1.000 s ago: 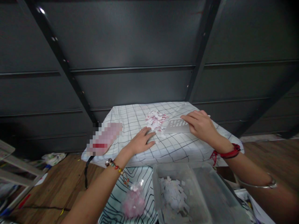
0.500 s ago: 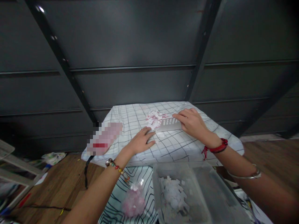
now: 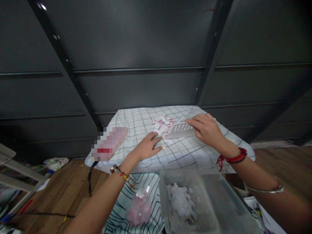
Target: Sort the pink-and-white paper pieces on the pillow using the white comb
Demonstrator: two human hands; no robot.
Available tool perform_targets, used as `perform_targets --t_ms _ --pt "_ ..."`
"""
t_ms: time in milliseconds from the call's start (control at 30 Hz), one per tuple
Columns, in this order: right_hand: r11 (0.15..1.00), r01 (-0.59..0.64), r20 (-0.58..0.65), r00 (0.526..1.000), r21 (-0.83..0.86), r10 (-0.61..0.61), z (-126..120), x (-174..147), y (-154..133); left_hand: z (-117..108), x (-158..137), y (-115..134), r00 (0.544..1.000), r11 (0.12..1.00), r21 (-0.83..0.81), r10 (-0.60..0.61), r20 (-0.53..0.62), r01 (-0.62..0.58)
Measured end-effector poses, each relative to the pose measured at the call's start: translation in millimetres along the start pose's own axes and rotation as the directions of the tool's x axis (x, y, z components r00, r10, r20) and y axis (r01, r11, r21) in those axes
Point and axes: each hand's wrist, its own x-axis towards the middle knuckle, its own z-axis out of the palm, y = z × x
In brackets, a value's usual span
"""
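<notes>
A heap of small white and pink paper pieces lies on the checked cloth covering the table. My right hand grips the right end of a white slotted plastic piece, which stands tilted with its left end beside the heap. Whether it is a small basket or a flat panel I cannot tell. My left hand rests flat on the cloth at the near left of the heap, fingers apart and holding nothing.
In front of the table sits a clear plastic box with white paper pieces in its left part. Left of it, a clear bag with pink contents lies on striped fabric. A pixelated pink item occupies the table's left side.
My right hand has moved slightly to the right, carrying the slotted plastic piece with it. My left hand stays in place by the heap.
</notes>
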Motion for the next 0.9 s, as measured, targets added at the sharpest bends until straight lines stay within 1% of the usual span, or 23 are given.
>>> perform_targets --t_ms 100,333,500,667,767,900 --pt "1.0 0.006 0.007 1.0 -0.016 -0.006 1.8 -0.8 -0.8 -0.3 0.1 0.2 1.0 1.0 -0.003 -0.005 0.011 0.005" --pt "0.996 -0.053 0.051 0.997 -0.066 0.057 9.4 -5.5 4.3 1.2 0.6 -0.8 1.0 1.0 -0.001 0.001 0.002 -0.001" --pt "0.997 -0.021 0.005 1.0 -0.072 0.022 5.5 -3.4 3.1 2.8 0.2 -1.8 1.0 1.0 0.015 0.016 -0.027 -0.015" --pt "0.996 0.017 0.023 1.0 -0.09 -0.015 6.5 -0.9 -0.5 1.4 0.4 -1.0 1.0 1.0 0.024 0.017 -0.014 -0.017" --pt "0.993 -0.01 0.01 1.0 -0.116 0.011 10.5 -0.2 -0.1 1.5 0.7 -1.1 1.0 1.0 0.028 0.013 -0.013 -0.013" --pt "0.995 -0.056 0.01 0.998 -0.086 0.057 9.0 -2.8 -0.7 3.2 1.0 -2.4 1.0 1.0 0.02 0.012 -0.018 -0.012"
